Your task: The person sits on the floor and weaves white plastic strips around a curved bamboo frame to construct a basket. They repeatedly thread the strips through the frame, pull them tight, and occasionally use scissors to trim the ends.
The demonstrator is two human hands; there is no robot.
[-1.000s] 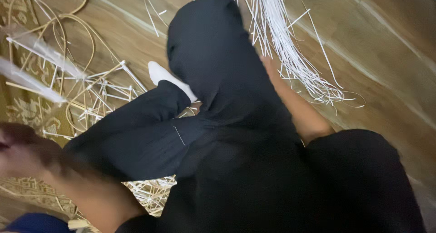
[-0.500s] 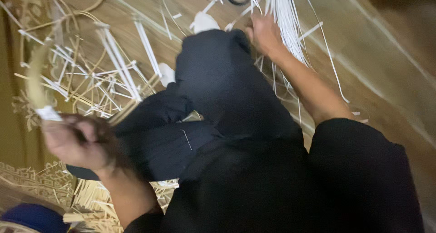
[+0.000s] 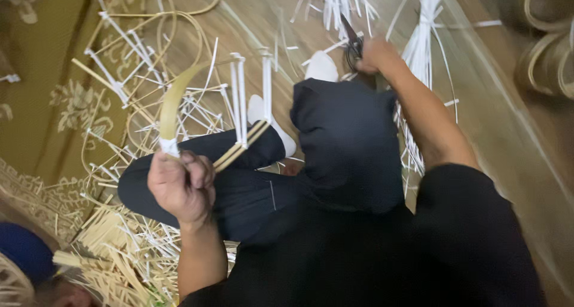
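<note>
The wooden floor (image 3: 478,127) is covered with pale cane strips (image 3: 137,247), and the person sits on it with crossed legs. The left hand (image 3: 182,187) has come up since a moment ago, fingers clenched around a curved cane frame (image 3: 173,104) above the knee. The right hand (image 3: 376,56) has reached forward and now grips dark scissors (image 3: 353,41) beside the white strip bundle (image 3: 424,50), so cutting seems near.

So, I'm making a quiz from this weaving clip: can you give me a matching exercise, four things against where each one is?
Things:
1. curved cane hoop
2. scissors
3. bundle of white strips
4. pile of cut cane pieces

Places:
a. on the wooden floor at upper right
b. in the left hand
c. on the floor at lower left
d. at the right hand

Pairs: 1-b, 2-d, 3-a, 4-c
</note>
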